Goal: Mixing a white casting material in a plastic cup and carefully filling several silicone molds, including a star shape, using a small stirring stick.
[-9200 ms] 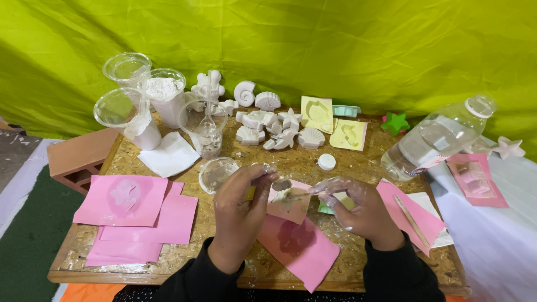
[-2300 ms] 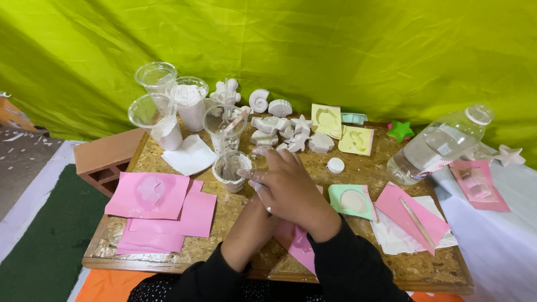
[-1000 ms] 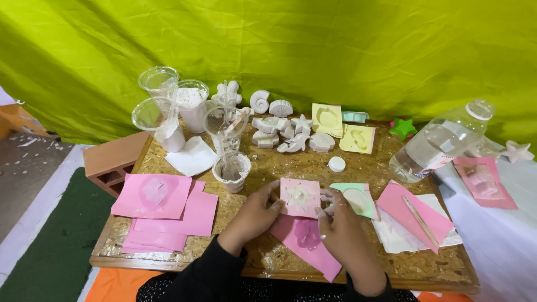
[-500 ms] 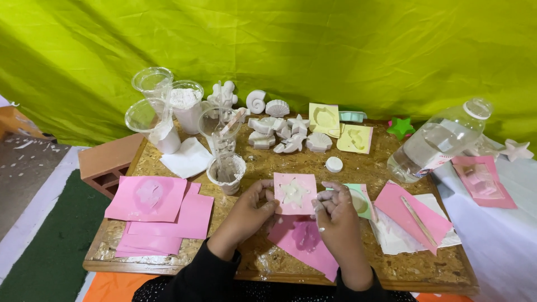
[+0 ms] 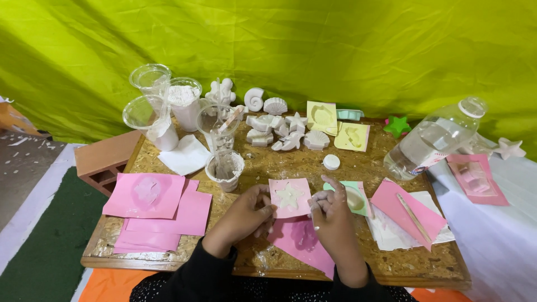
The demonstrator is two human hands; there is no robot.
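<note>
Both hands hold a small pink square mould (image 5: 290,197) with a white star-shaped filling, just above the wooden board (image 5: 291,162). My left hand (image 5: 244,215) grips its left edge and my right hand (image 5: 332,215) pinches its right edge, index finger raised. Under the hands lies a pink sheet (image 5: 302,241) with a pale stain. A plastic cup smeared with white plaster (image 5: 225,170) stands just left of the mould. A light green mould (image 5: 352,197) lies right of my right hand.
Several white plaster shells and stars (image 5: 282,131) sit at the back with two yellow moulds (image 5: 337,127). Clear cups (image 5: 159,103) stand back left, a water bottle (image 5: 433,140) lies right. Pink sheets (image 5: 154,210) lie left; a wooden stick (image 5: 413,210) rests on pink paper.
The hands were together over the board's middle; they have since parted and lifted the pink star mould, and now hold it by both edges, slightly raised.
</note>
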